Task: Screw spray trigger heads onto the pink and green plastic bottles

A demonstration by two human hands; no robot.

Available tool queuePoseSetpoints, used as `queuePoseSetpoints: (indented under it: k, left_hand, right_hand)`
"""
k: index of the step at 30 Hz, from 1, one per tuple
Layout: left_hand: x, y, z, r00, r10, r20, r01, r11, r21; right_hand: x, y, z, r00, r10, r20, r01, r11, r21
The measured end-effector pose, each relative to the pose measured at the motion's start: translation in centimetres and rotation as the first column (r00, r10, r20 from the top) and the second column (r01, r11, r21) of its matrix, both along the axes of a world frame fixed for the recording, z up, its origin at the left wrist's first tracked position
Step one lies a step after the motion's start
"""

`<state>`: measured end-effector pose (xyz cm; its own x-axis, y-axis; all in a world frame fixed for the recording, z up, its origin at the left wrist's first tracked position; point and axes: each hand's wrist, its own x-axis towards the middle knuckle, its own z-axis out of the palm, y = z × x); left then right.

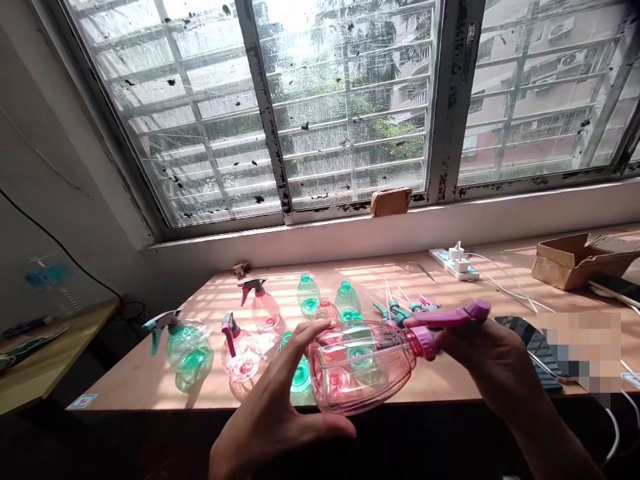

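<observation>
A clear pink spray bottle (pixel 367 367) lies on its side in the air, just in front of the table's near edge. My left hand (pixel 285 393) grips the base end between thumb and fingers. At the neck, my right hand (pixel 493 360) is closed around the pink trigger sprayer (pixel 450 320), which sits on the bottle's mouth. The sprayer's tube runs inside the bottle. Behind it stand open green bottles (pixel 309 293) and a pink one (pixel 326 310), partly hidden by the held bottle. Several loose sprayer heads (pixel 400 310) lie to their right.
To the left stand a green spray bottle (pixel 190 350) and two pink spray bottles (pixel 245 357) with sprayers on. A power strip (pixel 454 263) with chargers lies at the back. On the right are a cardboard box (pixel 565 263) and a dark tablet-like object (pixel 520 333).
</observation>
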<state>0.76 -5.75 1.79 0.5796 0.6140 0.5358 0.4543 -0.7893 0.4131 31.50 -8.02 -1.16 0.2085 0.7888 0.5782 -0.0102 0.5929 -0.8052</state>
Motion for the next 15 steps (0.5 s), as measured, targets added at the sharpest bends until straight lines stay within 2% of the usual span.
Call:
queuePoseSetpoints:
  k: [2,4,7,9,11,13,15]
  left_hand:
    - [-1.2,0.2,0.3,0.999,-0.029,0.016,0.030,0.997,-0.077]
    - [-2.3,0.3,0.4,0.996,-0.056,0.065,0.067,0.981,-0.184]
    - [-3.6,0.4,0.0,0.982,-0.062,0.180,0.125,0.924,-0.363]
    - [-4.6,0.7,-0.4,0.967,-0.028,0.255,0.138,0.894,-0.425]
    - [-5.8,1.2,-0.8,0.947,0.034,0.319,0.117,0.889,-0.442]
    - [-6.9,1.8,-0.8,0.924,0.092,0.371,0.088,0.894,-0.439]
    - [-7.5,2.4,-0.4,0.897,0.159,0.413,0.028,0.911,-0.412]
  right_hand:
    - [0.6,-0.4,0.2,0.989,0.008,0.148,-0.036,0.982,0.185]
    - [0.9,-0.8,0.5,0.954,-0.008,0.299,-0.101,0.933,0.345]
    - [1.1,-1.7,0.8,0.887,-0.138,0.440,-0.099,0.874,0.476]
    - [1.6,-2.4,0.8,0.846,-0.235,0.479,-0.072,0.840,0.538]
    - [2.7,-2.9,0.8,0.812,-0.317,0.490,-0.046,0.802,0.595]
    - [4.0,-3.1,0.9,0.815,-0.367,0.447,0.011,0.782,0.623]
    - [5.3,-2.6,1.2,0.853,-0.398,0.338,0.115,0.774,0.622]
